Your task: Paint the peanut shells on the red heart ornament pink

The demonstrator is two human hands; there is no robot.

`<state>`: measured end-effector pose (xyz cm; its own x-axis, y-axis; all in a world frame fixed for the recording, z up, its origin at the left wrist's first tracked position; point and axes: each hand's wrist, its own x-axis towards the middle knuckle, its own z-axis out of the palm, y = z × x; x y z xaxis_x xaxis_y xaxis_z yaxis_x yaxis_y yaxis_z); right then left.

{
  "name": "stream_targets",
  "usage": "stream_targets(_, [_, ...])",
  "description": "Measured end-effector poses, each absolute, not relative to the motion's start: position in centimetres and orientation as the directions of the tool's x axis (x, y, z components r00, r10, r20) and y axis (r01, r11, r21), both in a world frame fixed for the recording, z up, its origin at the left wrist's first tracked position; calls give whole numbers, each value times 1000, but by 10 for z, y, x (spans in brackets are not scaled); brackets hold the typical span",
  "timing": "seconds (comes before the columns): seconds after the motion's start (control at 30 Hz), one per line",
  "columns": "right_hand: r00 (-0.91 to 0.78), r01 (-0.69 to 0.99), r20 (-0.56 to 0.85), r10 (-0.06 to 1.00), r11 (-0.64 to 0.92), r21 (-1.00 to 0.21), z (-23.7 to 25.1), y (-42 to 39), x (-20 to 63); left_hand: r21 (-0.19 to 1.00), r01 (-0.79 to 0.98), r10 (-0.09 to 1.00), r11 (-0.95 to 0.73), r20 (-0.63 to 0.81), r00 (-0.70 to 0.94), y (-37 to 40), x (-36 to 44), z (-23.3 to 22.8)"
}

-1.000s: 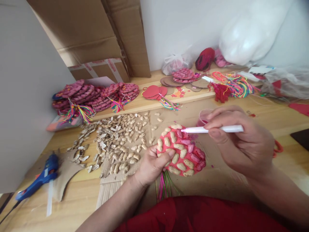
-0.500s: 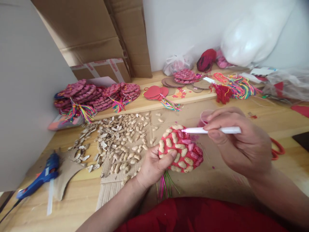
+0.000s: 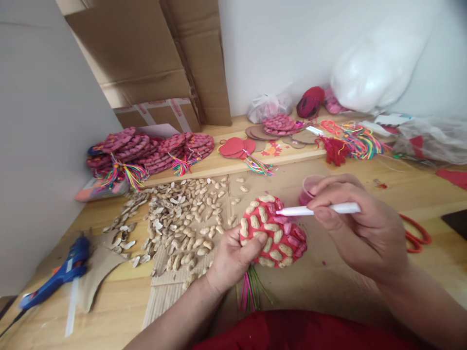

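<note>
A red disc covered with peanuts (image 3: 272,227) is held by my left hand (image 3: 233,255), thumb on its face and fingers behind. Peanuts along its right and upper right edge are coloured pink, while the others keep their natural tan. Green and pink strings (image 3: 251,289) hang below it. My right hand (image 3: 359,228) grips a white marker pen (image 3: 324,209), with its pink tip at the coloured peanuts near the disc's upper right. Behind that hand stands a small clear cup of pink liquid (image 3: 308,192), partly hidden by the fingers.
Loose peanuts and shells (image 3: 186,218) spread over cardboard at left. A blue glue gun (image 3: 60,274) lies farther left. Finished pink discs with tassels (image 3: 124,150) are stacked on the back ledge. An orange cord (image 3: 419,238) lies right, beyond my right hand.
The pen tip has shifted slightly down across the pink peanuts. Both hands keep their holds. The whole view has tilted a little, so the background sits lower.
</note>
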<state>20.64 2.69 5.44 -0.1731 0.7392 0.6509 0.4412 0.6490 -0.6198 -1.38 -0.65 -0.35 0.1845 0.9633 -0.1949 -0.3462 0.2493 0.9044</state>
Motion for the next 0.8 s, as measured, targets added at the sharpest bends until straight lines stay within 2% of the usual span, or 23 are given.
stream_targets(0.27, [-124, 404, 680, 722, 663, -630, 51, 30, 205, 900, -353, 956, 257, -182, 232, -6, -12, 3])
stream_targets(0.37, [-39, 308, 686, 726, 662, -683, 52, 29, 203, 908, -338, 961, 246, -183, 209, -6, -13, -2])
stream_targets(0.43, [60, 178, 619, 783, 602, -779, 52, 30, 203, 912, -334, 966, 237, -186, 179, -6, -14, -8])
stream_targets(0.53, [227, -70, 427, 875, 452, -889, 50, 38, 206, 909, -328, 963, 259, -216, 161, -5, -15, -16])
stream_targets(0.6, [297, -162, 353, 887, 411, -897, 48, 47, 209, 910, -322, 962, 262, -219, 163, -5, -15, -18])
stream_targets(0.8, [409, -242, 292, 864, 411, -879, 44, 69, 216, 911, -326, 962, 253, -201, 187, -4, -13, -18])
